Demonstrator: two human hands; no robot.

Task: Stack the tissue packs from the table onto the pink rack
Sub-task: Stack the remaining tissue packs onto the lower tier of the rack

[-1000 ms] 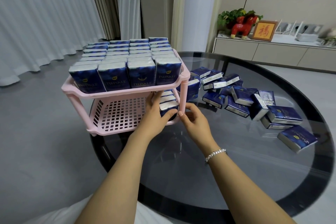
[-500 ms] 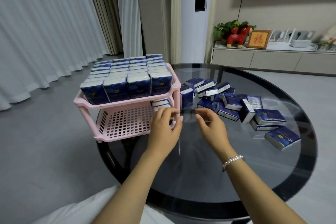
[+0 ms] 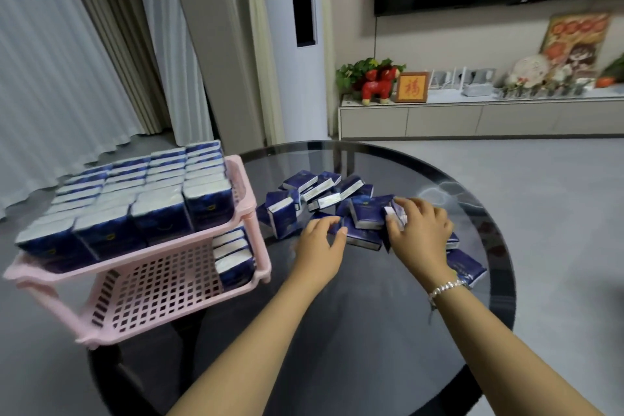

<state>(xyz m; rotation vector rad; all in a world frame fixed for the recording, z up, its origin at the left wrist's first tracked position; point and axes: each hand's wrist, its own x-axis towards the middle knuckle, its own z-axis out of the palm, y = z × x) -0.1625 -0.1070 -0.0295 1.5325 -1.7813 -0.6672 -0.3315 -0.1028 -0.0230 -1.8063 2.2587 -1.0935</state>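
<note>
The pink rack (image 3: 162,248) stands at the left edge of the round glass table (image 3: 337,331). Its top tier is packed with upright blue tissue packs (image 3: 152,203). A short row of packs (image 3: 233,257) stands at the right side of the lower tier. Several loose packs (image 3: 324,192) lie in a heap at the table's middle. My right hand (image 3: 420,235) is on the heap's right side, thumb and fingers pinching one tissue pack (image 3: 394,212). My left hand (image 3: 319,241) reaches the heap's near edge with relaxed fingers and holds nothing.
Most of the rack's lower tier (image 3: 152,294) is bare pink grid. A low TV cabinet (image 3: 472,118) with ornaments runs along the far wall. Curtains (image 3: 50,78) hang behind the rack. Grey floor surrounds the table.
Both hands have left the rack's lower tier and moved right and forward to the loose heap. My right hand has taken hold of a pack. The view has swung right.
</note>
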